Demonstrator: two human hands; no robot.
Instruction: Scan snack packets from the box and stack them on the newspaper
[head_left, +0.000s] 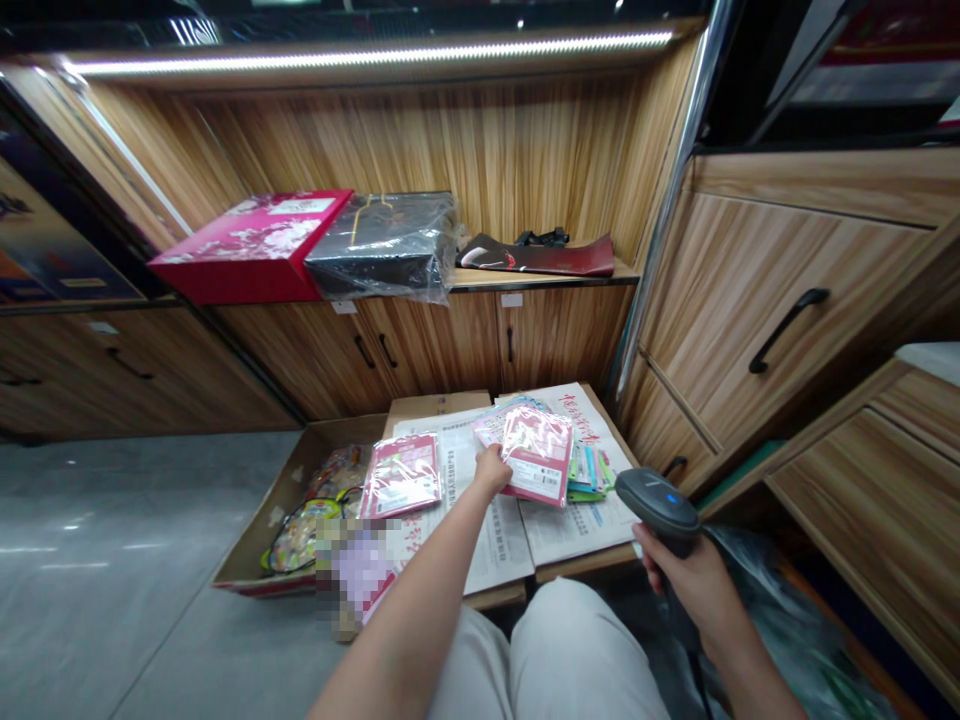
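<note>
My left hand [491, 470] is closed on the edge of a flat, clear-wrapped pink packet [538, 450] with a barcode near its lower corner. Green and blue packets [589, 475] lie partly under it on spread newspaper [495, 545]. Another wrapped pink packet [403, 475] rests on the newspaper to the left. In my right hand [686, 570] is a dark barcode scanner [658, 505] with a small blue light on top, gripped by its handle, its head near the newspaper's right edge.
An open cardboard box [255, 560] with colourful plastic-wrapped items stands at left. A shelf ahead bears a pink gift box [255, 245], a black wrapped box [382, 245] and a dark red flat item [536, 257]. Wooden cabinets [780, 300] rise at right, above clear plastic [795, 620] low down.
</note>
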